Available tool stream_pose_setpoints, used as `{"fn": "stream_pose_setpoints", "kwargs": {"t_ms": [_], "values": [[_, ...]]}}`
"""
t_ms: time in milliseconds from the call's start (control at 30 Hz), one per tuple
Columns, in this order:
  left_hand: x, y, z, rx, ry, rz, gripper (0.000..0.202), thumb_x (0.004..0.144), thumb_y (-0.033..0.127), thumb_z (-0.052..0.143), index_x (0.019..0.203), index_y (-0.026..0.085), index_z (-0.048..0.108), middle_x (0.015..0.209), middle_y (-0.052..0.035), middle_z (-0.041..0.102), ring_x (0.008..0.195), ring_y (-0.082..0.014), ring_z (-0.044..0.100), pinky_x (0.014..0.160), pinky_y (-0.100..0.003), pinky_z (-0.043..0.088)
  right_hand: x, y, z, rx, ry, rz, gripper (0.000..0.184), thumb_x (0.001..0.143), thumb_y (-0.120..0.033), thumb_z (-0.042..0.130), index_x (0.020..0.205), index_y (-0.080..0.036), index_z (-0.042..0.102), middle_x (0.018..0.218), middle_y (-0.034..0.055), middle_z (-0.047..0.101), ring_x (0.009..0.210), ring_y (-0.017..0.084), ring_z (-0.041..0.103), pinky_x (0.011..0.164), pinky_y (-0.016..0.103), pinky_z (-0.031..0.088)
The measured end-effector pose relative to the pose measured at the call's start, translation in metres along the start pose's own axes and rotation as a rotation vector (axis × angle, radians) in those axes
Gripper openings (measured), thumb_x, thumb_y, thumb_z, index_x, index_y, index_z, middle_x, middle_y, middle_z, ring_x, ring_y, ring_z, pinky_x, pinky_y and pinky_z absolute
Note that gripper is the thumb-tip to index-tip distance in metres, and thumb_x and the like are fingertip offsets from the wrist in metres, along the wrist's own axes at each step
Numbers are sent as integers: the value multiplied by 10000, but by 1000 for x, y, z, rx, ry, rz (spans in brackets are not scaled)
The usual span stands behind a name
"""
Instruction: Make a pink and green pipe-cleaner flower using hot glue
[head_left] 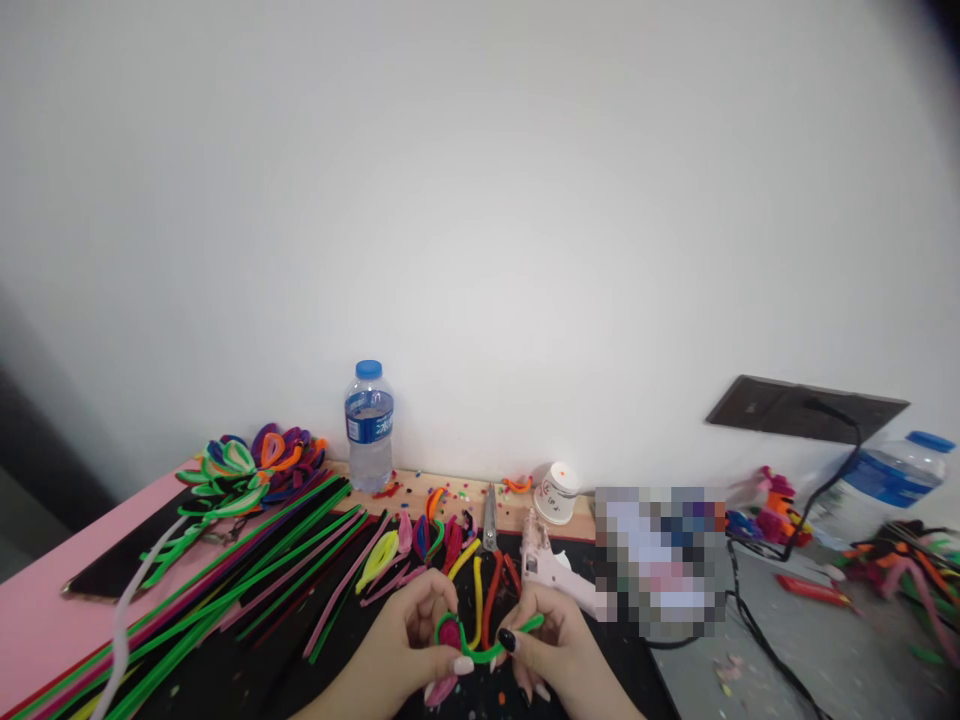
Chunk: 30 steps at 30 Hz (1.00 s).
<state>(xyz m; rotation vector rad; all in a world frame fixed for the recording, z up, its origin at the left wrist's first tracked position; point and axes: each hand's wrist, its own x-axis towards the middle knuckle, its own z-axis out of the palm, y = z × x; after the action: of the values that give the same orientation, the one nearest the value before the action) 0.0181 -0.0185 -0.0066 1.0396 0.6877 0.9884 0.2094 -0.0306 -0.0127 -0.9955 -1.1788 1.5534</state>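
Observation:
A green pipe cleaner (pixel 484 657) runs in a curve between my two hands, low in the middle of the view. My left hand (pixel 416 640) pinches its left part, where it loops beside a dark pink coiled pipe cleaner (pixel 450 634). Light pink fuzzy material hangs below those fingers. My right hand (pixel 551 645) grips the green strand near its free right end between thumb and finger. Just beyond my hands lie yellow pipe cleaners (pixel 478 600) and orange-red pipe cleaners (pixel 495 590). Scissors (pixel 490 520) lie farther back, partly in view.
A pale pink glue gun (pixel 559 578) lies behind my right hand, near a paper cup (pixel 556 495). A water bottle (pixel 369 430) stands against the wall. Long pipe cleaners (pixel 247 580) spread left beside a looped flower bunch (pixel 255 460). A black cable (pixel 757 630) crosses the right side.

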Motion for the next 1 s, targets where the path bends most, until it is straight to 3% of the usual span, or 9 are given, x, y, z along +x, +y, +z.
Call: {"fn": "stream_pose_setpoints", "kwargs": {"t_ms": [767, 1000], "values": [[1, -1, 1, -24, -23, -4, 367, 547, 222, 837, 692, 194, 501, 487, 95, 534, 367, -52, 424, 389, -159, 265, 0, 4, -1, -47, 24, 11, 443, 627, -485, 761, 625, -185, 434, 480, -28, 616, 246, 21, 425, 228, 103, 183], [-1, 0, -1, 10, -10, -3, 371, 529, 205, 845, 700, 180, 516, 522, 88, 521, 450, -56, 415, 423, -153, 271, 0, 3, -2, -42, 15, 2, 432, 643, -473, 759, 627, -184, 438, 490, -25, 617, 249, 18, 414, 237, 107, 191]]}}
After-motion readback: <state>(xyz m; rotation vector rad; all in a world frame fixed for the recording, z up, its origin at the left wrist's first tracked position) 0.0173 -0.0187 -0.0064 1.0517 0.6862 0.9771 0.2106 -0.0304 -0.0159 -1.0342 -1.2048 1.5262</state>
